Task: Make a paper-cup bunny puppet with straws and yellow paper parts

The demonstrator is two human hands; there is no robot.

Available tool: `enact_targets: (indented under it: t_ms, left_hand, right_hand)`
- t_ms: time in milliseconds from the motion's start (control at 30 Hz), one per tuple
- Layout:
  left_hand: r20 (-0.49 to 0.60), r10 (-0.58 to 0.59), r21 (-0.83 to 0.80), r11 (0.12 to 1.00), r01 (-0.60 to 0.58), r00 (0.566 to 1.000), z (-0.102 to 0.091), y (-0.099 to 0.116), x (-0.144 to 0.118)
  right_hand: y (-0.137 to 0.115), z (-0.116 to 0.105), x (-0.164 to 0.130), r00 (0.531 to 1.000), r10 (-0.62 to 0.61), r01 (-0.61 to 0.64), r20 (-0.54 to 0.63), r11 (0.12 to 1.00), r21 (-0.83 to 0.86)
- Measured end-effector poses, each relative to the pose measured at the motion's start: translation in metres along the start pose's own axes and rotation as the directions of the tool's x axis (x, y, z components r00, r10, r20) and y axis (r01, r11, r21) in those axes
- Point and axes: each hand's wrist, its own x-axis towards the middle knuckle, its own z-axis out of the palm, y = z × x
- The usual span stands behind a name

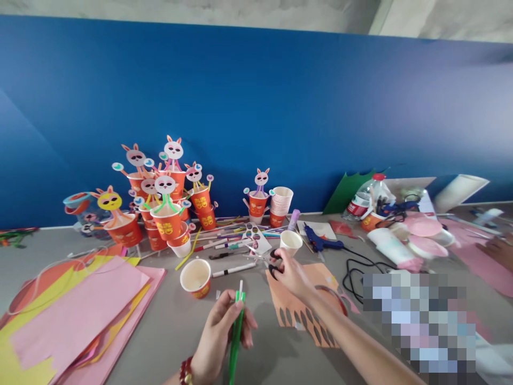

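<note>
At the near edge of the grey tabletop point(168, 326), the left hand point(218, 337) is closed around a green straw point(235, 342), held upright with a white tip showing above the fingers; a red bead bracelet point(186, 370) sits on that wrist. Just to the right and a little farther out, the right hand point(289, 275) grips a pair of black-handled scissors point(269, 261), fingers through the handles, blades pointing left over the tabletop. Under that forearm lies an orange paper sheet point(298, 310) with a row of cut slots along its near edge.

Between the hands and slightly left stands an orange paper cup point(196, 278), open side up; a white cup point(290, 241) stands just beyond the right hand. A white marker point(233, 270) lies between them, and more pens point(228, 240) are scattered behind. A blue glue gun point(318, 240) lies to the right, its black cord point(355, 272) looping toward the near side.

To the left, pink and yellow paper sheets point(76, 315) are piled loosely. Farther back, against the blue wall point(256, 107), stand cup rabbits point(164, 203) — orange cups with paper faces on straws — and a stack of cups point(280, 203). At the far right a plastic bottle point(366, 198) stands among pink paper scraps — another person's hand point(499, 248) rests nearby.
</note>
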Motion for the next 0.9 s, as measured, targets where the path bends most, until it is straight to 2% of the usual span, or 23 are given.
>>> enact_targets:
  t_ms: [167,300,467,567,733,900]
  left_hand:
    - [0.002,0.006,0.011,1.000,-0.006,1.000,-0.001,-0.001,0.001]
    - [0.001,0.003,-0.001,1.000,-0.003,1.000,-0.001,0.000,0.002]
    - [0.010,0.003,-0.045,0.999,-0.003,1.000,-0.003,0.001,0.004]
    - [0.038,0.004,-0.074,0.997,-0.001,0.999,-0.004,0.001,0.005]
    - [0.112,0.051,-0.111,0.993,-0.039,0.992,-0.005,-0.002,0.005]
    - [0.173,0.068,-0.110,0.993,-0.050,0.982,-0.007,-0.005,0.003]
  right_hand:
    - [0.001,0.001,0.001,1.000,0.013,-0.013,-0.003,0.997,-0.071]
    - [-0.006,-0.011,-0.014,1.000,0.011,-0.009,0.020,0.995,-0.101]
    - [-0.019,-0.039,-0.049,0.986,-0.073,0.096,0.150,0.983,-0.155]
    - [-0.018,-0.049,-0.058,0.971,-0.070,0.130,0.228,0.956,-0.263]
    - [-0.011,-0.051,-0.054,0.955,0.006,0.129,0.297,0.893,-0.430]
    - [-0.013,-0.052,-0.046,0.946,0.062,0.127,0.317,0.832,-0.539]
